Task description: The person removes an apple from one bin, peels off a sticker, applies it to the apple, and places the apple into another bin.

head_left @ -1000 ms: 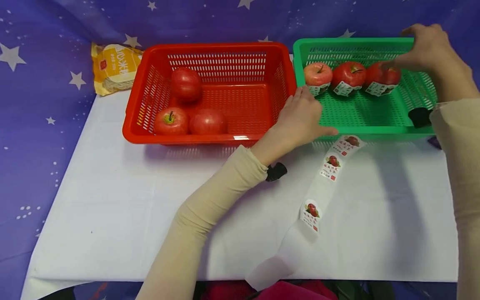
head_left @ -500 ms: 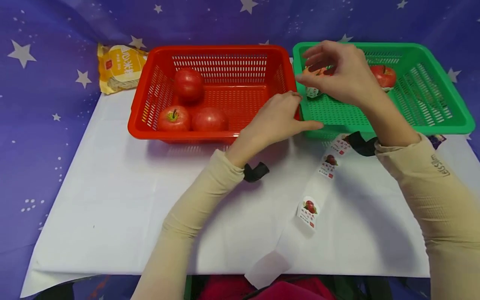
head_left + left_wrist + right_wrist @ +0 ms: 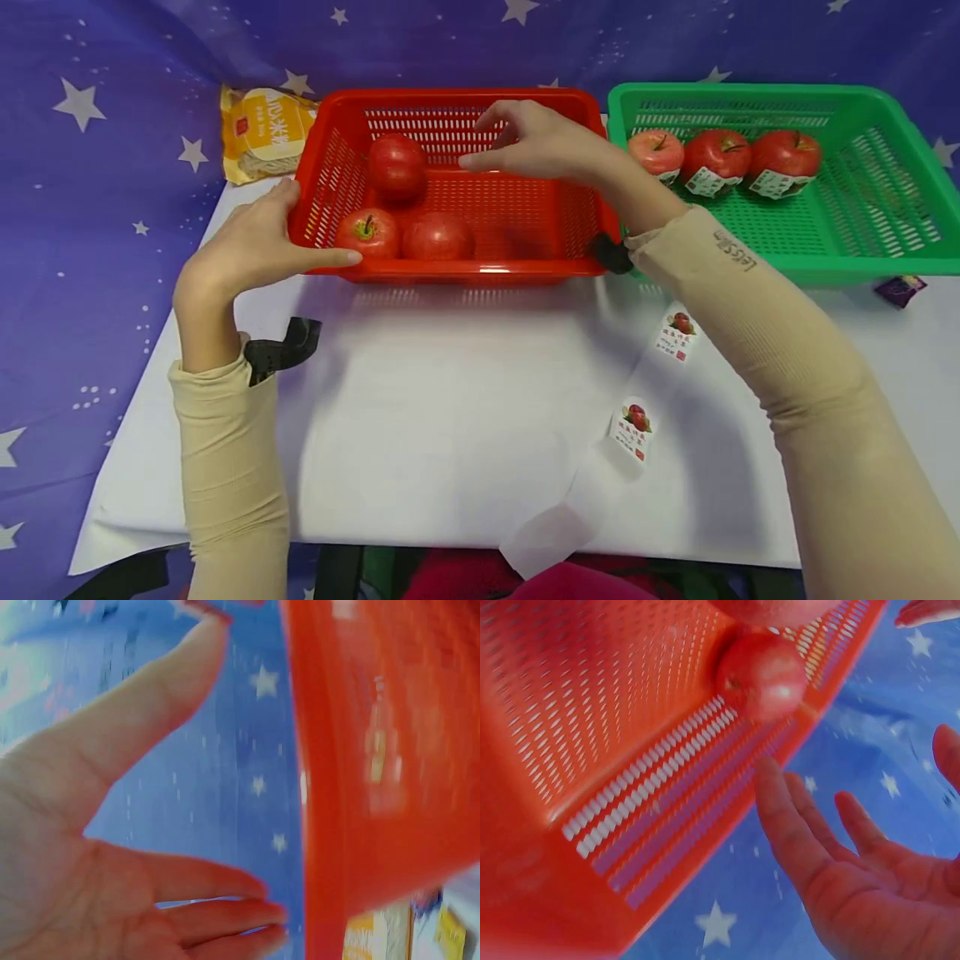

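Observation:
The red basket (image 3: 495, 267) holds three red apples: one at the back (image 3: 396, 167) and two along the front, an apple with a stem (image 3: 367, 233) and a smooth one (image 3: 438, 237). My left hand (image 3: 247, 242) is at the basket's left side, thumb extended along the front rim by the stemmed apple. In the left wrist view its spread fingers (image 3: 202, 877) stand beside the red wall. Over the basket's right half hovers my right hand (image 3: 536, 142), fingers loosely bent, nothing held. The right wrist view has its fingertips (image 3: 769, 776) near an apple (image 3: 765, 679).
Right of it, a green basket (image 3: 825, 265) holds three labelled apples (image 3: 716, 162). A yellow food packet (image 3: 270, 133) lies behind the left hand. A sticker strip (image 3: 632, 429) runs down the white table (image 3: 435, 417); a small dark wrapper (image 3: 900, 290) lies at right.
My right hand has swept left from the green basket to above the red one. My left hand has moved from the red basket's right end to its left side.

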Demonstrator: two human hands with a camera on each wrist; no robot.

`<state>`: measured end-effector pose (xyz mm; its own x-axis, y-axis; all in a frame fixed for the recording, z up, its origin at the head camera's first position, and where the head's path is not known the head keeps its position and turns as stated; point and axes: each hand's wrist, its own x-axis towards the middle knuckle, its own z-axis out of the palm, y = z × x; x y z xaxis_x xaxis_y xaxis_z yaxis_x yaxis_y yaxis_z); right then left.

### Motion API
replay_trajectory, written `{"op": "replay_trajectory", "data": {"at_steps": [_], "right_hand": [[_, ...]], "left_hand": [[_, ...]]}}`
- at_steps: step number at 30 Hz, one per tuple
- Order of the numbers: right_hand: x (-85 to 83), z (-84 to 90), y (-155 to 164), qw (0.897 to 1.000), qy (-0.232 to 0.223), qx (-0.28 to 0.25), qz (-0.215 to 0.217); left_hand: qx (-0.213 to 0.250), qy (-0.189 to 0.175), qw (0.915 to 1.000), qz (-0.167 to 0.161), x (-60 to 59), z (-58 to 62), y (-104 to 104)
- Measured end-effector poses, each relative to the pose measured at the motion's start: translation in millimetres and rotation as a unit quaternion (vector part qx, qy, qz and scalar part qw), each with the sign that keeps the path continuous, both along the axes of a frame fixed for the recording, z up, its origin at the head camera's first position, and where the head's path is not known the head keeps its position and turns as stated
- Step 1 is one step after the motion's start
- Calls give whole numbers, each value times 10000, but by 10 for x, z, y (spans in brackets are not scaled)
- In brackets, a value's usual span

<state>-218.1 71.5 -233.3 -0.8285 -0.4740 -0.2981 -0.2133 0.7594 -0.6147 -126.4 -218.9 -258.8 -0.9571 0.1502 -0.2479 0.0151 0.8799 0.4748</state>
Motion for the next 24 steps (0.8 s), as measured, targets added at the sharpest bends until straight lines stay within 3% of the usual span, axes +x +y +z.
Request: {"op": "replay_trajectory", "data": {"at_steps": [6,14,20,24], "right_hand": [[-176,-74,-442,9874,-1299,805,413],[-230,-257,-905,9437,-2639,1834,786],[-237,-435,-1000,9212,-3471,1742,237],[-261,-483,-942,9226,-3566,1446,261]], "left_hand": [[-151,-244,9994,-191,-71,-48,-133],[-278,15,9994,-188,-77,-37,-149],[-349,92,9992,-156,-99,-32,-148],[-346,47,9993,-123,-103,-34,-145]]}}
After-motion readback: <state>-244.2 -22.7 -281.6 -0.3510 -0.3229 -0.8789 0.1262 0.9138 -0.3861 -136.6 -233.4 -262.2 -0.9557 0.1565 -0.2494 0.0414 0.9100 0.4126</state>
